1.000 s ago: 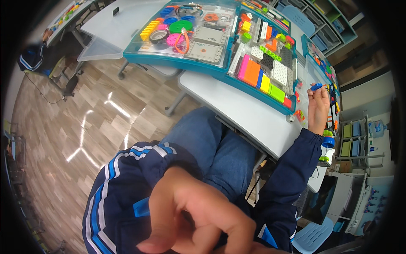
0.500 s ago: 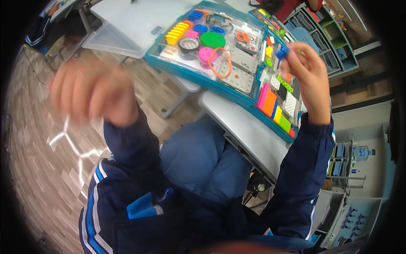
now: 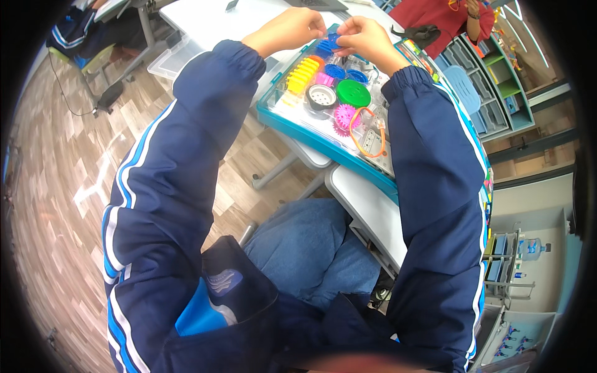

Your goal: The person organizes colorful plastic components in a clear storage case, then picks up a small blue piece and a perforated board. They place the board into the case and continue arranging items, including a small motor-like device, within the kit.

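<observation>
Your right hand [image 3: 368, 42] pinches a small round blue plastic piece [image 3: 334, 41].
Your left hand [image 3: 290, 30] is just beside, apart, can't tell if gripping; teal-rimmed clear plastic case [image 3: 323, 149] below both.

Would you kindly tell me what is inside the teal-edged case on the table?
Yellow toothed pieces, a wheel, blue discs, a green disc and pink gears show inside the case. The right sleeve covers part of its right side, so whatever lies there cannot be seen.

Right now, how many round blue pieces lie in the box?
2: the left blue disc and the right blue disc, both above the big green disc. The right hand holds another blue piece; more may be hidden.
</observation>
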`<state>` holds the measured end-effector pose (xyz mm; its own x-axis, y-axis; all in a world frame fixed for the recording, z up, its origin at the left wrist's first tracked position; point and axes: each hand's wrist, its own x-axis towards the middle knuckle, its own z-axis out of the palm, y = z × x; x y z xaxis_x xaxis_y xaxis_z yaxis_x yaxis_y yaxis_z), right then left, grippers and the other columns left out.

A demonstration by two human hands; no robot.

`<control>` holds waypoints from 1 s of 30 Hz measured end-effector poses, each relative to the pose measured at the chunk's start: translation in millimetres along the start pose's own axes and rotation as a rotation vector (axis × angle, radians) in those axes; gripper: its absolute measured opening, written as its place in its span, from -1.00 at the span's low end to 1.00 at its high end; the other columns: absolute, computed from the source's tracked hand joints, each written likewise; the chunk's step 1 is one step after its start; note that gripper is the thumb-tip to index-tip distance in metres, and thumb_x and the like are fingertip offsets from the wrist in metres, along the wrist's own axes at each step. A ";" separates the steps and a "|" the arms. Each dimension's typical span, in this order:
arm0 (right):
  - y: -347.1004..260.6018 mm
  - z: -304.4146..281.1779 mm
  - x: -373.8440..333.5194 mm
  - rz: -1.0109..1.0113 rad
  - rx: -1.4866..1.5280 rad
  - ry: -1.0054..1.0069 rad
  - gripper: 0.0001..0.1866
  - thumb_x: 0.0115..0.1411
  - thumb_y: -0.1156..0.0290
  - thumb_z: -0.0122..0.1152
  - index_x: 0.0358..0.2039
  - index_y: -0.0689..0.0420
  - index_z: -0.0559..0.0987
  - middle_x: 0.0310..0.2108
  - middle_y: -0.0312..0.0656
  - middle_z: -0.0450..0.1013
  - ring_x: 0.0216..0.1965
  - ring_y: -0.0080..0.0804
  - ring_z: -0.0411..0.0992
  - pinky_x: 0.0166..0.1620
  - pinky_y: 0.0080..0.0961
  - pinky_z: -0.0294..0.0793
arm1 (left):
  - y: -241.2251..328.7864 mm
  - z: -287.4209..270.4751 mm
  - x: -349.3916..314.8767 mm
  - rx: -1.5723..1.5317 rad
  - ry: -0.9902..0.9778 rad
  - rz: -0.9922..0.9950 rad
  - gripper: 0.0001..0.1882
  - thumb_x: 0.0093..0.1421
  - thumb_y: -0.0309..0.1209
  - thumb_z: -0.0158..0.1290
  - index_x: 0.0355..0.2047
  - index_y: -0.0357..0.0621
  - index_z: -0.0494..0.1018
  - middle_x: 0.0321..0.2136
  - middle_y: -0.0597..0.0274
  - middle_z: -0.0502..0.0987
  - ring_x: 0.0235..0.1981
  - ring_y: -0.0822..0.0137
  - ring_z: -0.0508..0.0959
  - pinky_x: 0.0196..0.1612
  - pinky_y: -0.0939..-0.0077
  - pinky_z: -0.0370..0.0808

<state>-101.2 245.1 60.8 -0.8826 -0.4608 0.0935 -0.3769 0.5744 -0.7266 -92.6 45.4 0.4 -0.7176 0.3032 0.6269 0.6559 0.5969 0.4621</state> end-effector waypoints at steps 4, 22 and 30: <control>14.4 5.2 14.2 -0.228 -0.348 0.025 -0.68 0.05 0.63 0.26 -0.13 0.25 0.51 -0.36 -0.17 0.56 -0.37 -0.47 0.59 -0.27 -0.51 0.61 | -12.7 15.3 1.5 -0.067 0.114 -0.068 -0.70 0.11 -0.30 0.25 -0.22 -0.23 0.55 -0.37 0.04 0.64 -0.36 0.18 0.63 -0.27 0.31 0.52; 35.4 4.5 19.5 -0.260 -0.121 -0.022 -0.78 0.17 0.51 0.32 -0.16 0.27 0.61 -0.32 -0.21 0.61 -0.30 -0.54 0.56 -0.22 -0.57 0.56 | -30.2 26.8 -3.7 -0.425 -0.011 -0.202 -0.73 0.14 -0.30 0.23 -0.31 -0.31 0.59 -0.44 0.05 0.64 -0.39 0.29 0.63 -0.30 0.35 0.52; 25.4 7.5 -1.8 -0.528 -0.643 0.094 -0.77 0.11 0.32 0.40 -0.26 0.17 0.68 -0.37 -0.22 0.58 -0.42 -0.49 0.49 -0.30 -0.52 0.50 | -30.0 21.6 -6.9 -0.365 0.074 -0.346 -0.72 0.04 -0.29 0.29 -0.39 -0.29 0.63 -0.49 0.08 0.64 -0.43 0.31 0.62 -0.30 0.37 0.52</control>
<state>-107.1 255.5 37.1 -0.5543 -0.7354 0.3898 -0.8089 0.5863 -0.0442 -112.4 41.5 -31.3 -0.8974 0.0725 0.4353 0.4315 0.3506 0.8312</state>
